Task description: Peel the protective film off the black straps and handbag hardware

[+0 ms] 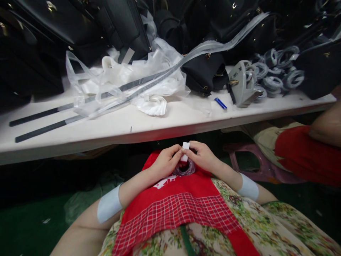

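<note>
Both hands meet in front of my red apron (183, 185), below the table's front edge. My left hand (168, 160) is closed, its thumb and fingertips pinching a small white strip (185, 146). From the other side my right hand (201, 156) pinches the same white strip. Just under the fingers sits a coiled strap in clear wrapping (186, 170), against the apron. Whether the white strip is fixed to the coil is hard to see.
A white table (173, 124) bears crumpled clear plastic (162, 71), long dark straps (39, 116), a blue lighter (221, 103), a grey tape dispenser (241, 83) and several wrapped coils (274, 82). Black bags (125, 28) line the back. A person in red (306, 153) sits at right by a pink stool (245, 147).
</note>
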`<state>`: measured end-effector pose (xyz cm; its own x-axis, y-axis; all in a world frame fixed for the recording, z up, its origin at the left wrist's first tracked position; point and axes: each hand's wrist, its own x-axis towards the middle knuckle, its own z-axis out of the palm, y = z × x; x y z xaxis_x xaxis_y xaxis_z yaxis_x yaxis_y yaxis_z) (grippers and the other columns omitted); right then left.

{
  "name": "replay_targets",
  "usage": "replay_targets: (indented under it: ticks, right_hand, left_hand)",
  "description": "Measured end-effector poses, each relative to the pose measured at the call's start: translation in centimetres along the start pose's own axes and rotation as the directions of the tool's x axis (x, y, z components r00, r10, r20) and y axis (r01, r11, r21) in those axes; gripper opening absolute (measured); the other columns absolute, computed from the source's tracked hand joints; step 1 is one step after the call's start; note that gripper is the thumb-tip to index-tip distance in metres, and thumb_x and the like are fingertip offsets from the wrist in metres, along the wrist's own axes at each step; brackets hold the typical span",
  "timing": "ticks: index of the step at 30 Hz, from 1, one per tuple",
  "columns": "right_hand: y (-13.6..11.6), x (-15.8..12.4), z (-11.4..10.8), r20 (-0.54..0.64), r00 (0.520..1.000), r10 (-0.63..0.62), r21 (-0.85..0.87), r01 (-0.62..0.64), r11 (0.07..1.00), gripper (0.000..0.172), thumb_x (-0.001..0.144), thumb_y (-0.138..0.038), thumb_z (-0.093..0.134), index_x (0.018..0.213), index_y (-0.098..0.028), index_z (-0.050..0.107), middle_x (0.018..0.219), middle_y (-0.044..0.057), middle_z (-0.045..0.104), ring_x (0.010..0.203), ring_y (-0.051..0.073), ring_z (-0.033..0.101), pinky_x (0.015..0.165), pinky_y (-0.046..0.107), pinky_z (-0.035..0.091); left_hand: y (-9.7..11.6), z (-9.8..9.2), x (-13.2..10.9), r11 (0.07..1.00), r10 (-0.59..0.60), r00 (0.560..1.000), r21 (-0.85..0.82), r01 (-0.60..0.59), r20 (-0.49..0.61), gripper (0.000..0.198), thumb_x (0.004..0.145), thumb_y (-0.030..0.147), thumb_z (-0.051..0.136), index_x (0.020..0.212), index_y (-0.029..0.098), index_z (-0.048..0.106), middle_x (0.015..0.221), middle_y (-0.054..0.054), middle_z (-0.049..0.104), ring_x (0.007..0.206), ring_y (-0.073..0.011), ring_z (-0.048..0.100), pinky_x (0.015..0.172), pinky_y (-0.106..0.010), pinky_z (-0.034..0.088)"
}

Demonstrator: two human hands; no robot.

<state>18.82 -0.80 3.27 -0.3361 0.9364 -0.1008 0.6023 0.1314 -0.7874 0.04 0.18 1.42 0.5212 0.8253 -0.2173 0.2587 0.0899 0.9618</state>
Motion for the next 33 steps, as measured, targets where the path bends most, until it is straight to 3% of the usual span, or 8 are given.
replay_targets:
  ticks: [3, 7, 10, 12, 15, 20, 28, 33]
  right_hand:
    - [0.1, 0.1, 0.6, -0.142, 0.989, 0.028, 0.131, -0.009, 0.991, 0.037, 0.096, -0.04, 0.046, 0.074, -0.016, 0.064, 0.08, 0.005, 0.064, 0.078, 0.016, 0.06, 0.073, 0.029, 0.046]
    - [-0.4, -0.4, -2.0, -0.326, 0.93, 0.17, 0.492, 0.013, 0.87, 0.037, 0.098, -0.045, 0.039, 0.086, -0.019, 0.064, 0.085, 0.005, 0.069, 0.067, 0.015, 0.063, 0.064, 0.029, 0.05]
    - [-0.6, -0.5, -4.4, -0.395, 0.9, 0.186, 0.44, 0.008, 0.898, 0.031, 0.096, -0.046, 0.044, 0.096, -0.021, 0.062, 0.087, 0.004, 0.07, 0.057, 0.013, 0.059, 0.054, 0.026, 0.047]
    - [-0.5, -0.3, -5.1, -0.333, 0.928, 0.167, 0.314, -0.058, 0.948, 0.029, 0.095, -0.046, 0.048, 0.1, -0.021, 0.062, 0.084, 0.004, 0.07, 0.062, 0.014, 0.061, 0.057, 0.026, 0.048]
    - [-0.1, 0.1, -4.7, -0.135, 0.979, 0.153, 0.122, -0.137, 0.983, 0.028, 0.096, -0.04, 0.044, 0.096, -0.018, 0.061, 0.076, 0.003, 0.067, 0.067, 0.015, 0.063, 0.064, 0.027, 0.049]
    - [-0.8, 0.3, -2.4, 0.062, 0.996, 0.061, -0.184, -0.049, 0.982, 0.019, 0.092, -0.03, 0.049, 0.098, -0.02, 0.064, 0.082, 0.002, 0.069, 0.073, 0.015, 0.063, 0.067, 0.025, 0.043]
    - [-2.8, 1.7, 0.3, 0.19, 0.981, 0.048, -0.645, 0.088, 0.759, 0.016, 0.083, -0.037, 0.064, 0.082, -0.021, 0.067, 0.072, 0.003, 0.07, 0.062, 0.017, 0.061, 0.055, 0.028, 0.03]
    - [-3.6, 1.7, 0.4, 0.318, 0.944, -0.092, -0.676, 0.293, 0.676, 0.017, 0.088, -0.024, 0.054, 0.078, -0.019, 0.066, 0.071, 0.005, 0.069, 0.063, 0.018, 0.061, 0.055, 0.03, 0.03]
  left_hand:
    - [-0.3, 0.0, 0.4, 0.999, -0.025, 0.999, -0.026, 0.026, 0.033, 0.03, 0.095, 0.042, 0.039, 0.078, 0.02, 0.052, 0.07, 0.003, 0.054, 0.065, -0.0131, 0.051, 0.063, -0.024, 0.043]
    - [-1.0, -0.1, 0.7, 0.998, -0.035, 0.999, -0.046, 0.036, 0.016, 0.027, 0.092, 0.04, 0.044, 0.077, 0.02, 0.054, 0.071, 0.003, 0.055, 0.068, -0.0139, 0.053, 0.067, -0.025, 0.044]
    - [-1.6, -0.1, 0.9, 0.99, -0.089, 0.996, -0.114, 0.085, -0.025, 0.027, 0.09, 0.041, 0.046, 0.074, 0.02, 0.054, 0.07, 0.002, 0.056, 0.068, -0.0147, 0.053, 0.067, -0.026, 0.045]
    - [-2.1, -0.1, 1.1, 0.982, -0.13, 0.991, -0.14, 0.123, -0.039, 0.028, 0.089, 0.042, 0.048, 0.074, 0.02, 0.055, 0.07, 0.001, 0.057, 0.068, -0.0148, 0.054, 0.065, -0.026, 0.045]
    - [-3.2, 0.1, 1.5, 0.941, -0.241, 0.97, -0.249, 0.228, -0.025, 0.03, 0.085, 0.047, 0.051, 0.074, 0.019, 0.056, 0.066, 0.002, 0.057, 0.06, -0.0139, 0.052, 0.059, -0.026, 0.044]
    - [-4.6, 0.4, 2.0, 0.881, -0.303, 0.952, -0.37, 0.294, 0.037, 0.033, 0.08, 0.05, 0.056, 0.072, 0.018, 0.058, 0.065, 0.001, 0.059, 0.058, -0.0137, 0.052, 0.058, -0.027, 0.044]
    - [-3.9, -0.1, 2.5, 0.965, -0.222, 0.975, -0.148, 0.218, -0.01, 0.031, 0.084, 0.041, 0.049, 0.065, 0.019, 0.057, 0.061, 0.002, 0.056, 0.058, -0.0142, 0.049, 0.056, -0.026, 0.039]
    - [-2.9, -0.3, 2.3, 0.986, -0.142, 0.989, -0.087, 0.139, -0.033, 0.032, 0.086, 0.042, 0.048, 0.066, 0.019, 0.059, 0.063, 0.001, 0.058, 0.061, -0.0152, 0.051, 0.057, -0.027, 0.04]
